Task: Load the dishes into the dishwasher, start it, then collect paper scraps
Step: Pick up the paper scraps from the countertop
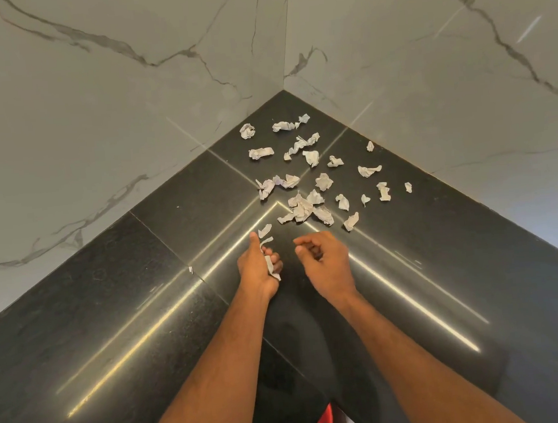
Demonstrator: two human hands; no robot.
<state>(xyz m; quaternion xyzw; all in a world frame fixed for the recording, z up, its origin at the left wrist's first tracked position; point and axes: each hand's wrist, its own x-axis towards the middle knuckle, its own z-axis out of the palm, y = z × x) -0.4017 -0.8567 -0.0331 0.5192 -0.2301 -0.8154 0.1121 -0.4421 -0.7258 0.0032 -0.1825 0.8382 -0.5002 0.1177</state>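
Several crumpled white paper scraps (304,206) lie scattered on a black stone counter (111,308) in the corner where two marble walls meet. My left hand (258,266) is curled round a few collected scraps (270,265), thumb pointing up, just short of the nearest loose scrap (264,229). My right hand (325,261) hovers beside it over the counter with fingers loosely curled and nothing visibly held. The nearest cluster of scraps sits a short way beyond both hands.
Marble-patterned walls (129,106) close off the corner on the left and right. A tiny scrap (190,270) lies alone to the left of my hands. A red object (328,416) shows at the bottom edge between my arms.
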